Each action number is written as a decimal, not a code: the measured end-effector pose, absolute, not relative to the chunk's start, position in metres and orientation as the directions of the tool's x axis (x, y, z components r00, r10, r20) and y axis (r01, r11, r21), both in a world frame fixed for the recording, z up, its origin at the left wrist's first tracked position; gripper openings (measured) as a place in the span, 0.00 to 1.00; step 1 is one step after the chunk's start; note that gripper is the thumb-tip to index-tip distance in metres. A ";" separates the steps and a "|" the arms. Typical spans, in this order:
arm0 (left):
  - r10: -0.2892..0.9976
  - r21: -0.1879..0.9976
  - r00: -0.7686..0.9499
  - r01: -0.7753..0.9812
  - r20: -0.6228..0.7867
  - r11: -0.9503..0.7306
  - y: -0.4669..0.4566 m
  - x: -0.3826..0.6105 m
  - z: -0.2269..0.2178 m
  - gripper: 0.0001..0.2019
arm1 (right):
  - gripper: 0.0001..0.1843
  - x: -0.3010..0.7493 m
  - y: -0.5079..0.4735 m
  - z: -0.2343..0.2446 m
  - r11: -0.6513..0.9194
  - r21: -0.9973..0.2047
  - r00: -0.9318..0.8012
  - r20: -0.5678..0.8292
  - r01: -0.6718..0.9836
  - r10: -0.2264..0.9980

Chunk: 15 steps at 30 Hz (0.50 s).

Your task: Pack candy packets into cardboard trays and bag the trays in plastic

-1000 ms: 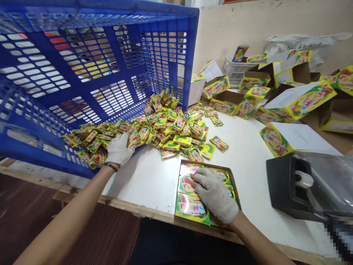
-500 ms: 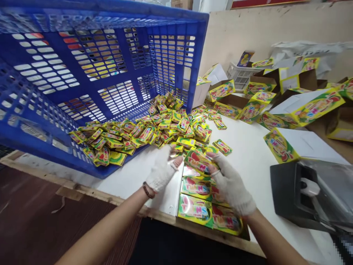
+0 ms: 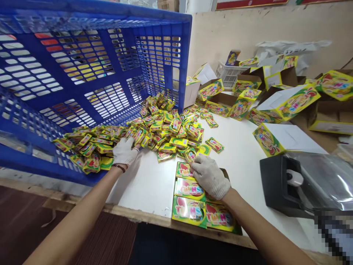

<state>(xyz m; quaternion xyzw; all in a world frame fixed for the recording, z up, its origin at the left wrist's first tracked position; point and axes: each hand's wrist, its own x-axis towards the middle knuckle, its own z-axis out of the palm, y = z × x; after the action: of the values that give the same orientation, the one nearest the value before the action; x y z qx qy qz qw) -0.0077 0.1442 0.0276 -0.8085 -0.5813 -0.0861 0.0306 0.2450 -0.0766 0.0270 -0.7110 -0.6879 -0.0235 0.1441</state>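
Observation:
Both hands wear white knit gloves. My left hand (image 3: 124,151) reaches into the heap of small yellow-green packets (image 3: 154,129) spilling from the tipped blue crate (image 3: 82,66), its fingers curled among the packets. My right hand (image 3: 209,176) lies flat, fingers down, on the packets laid in rows inside a shallow brown tray (image 3: 197,202) at the table's front edge. The tray holds several flat "TWINS" packets side by side. What the left fingers grip is hidden.
Open yellow-green cartons (image 3: 275,136) and folded box blanks lie across the back right. A white basket (image 3: 230,73) stands by the wall. A black tape dispenser (image 3: 286,184) sits at the right. The white table (image 3: 149,184) ends in a wooden edge near me.
Half a second ago both hands held a packet together above the tray. Now my left hand has gone back left to the heap and my right hand presses down on the tray's packets.

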 end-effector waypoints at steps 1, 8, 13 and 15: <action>0.936 0.051 0.302 0.947 0.178 -0.316 0.145 -0.007 0.027 0.23 | 0.10 0.245 -0.078 0.030 0.010 -0.136 0.018 0.207 0.991 0.978; 0.940 0.080 0.308 0.944 0.146 -0.322 0.158 0.005 0.028 0.23 | 0.22 0.211 -0.080 0.035 0.202 -0.183 -0.160 0.217 0.962 0.963; 0.956 0.147 0.263 0.948 0.131 -0.281 0.157 0.005 0.033 0.18 | 0.30 0.207 -0.082 0.013 0.256 -0.327 -0.166 0.277 0.910 0.946; 0.932 0.246 0.264 0.913 0.248 -0.325 0.144 0.005 0.037 0.19 | 0.28 0.215 -0.083 0.007 0.242 -0.478 -0.069 0.352 0.844 0.933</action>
<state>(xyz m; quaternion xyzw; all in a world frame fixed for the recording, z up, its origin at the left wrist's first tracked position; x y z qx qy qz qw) 0.0050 0.1440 0.0374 -0.7947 -0.5805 -0.1756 -0.0268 0.2150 -0.0828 0.0073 -0.6111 -0.7273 0.0732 0.3037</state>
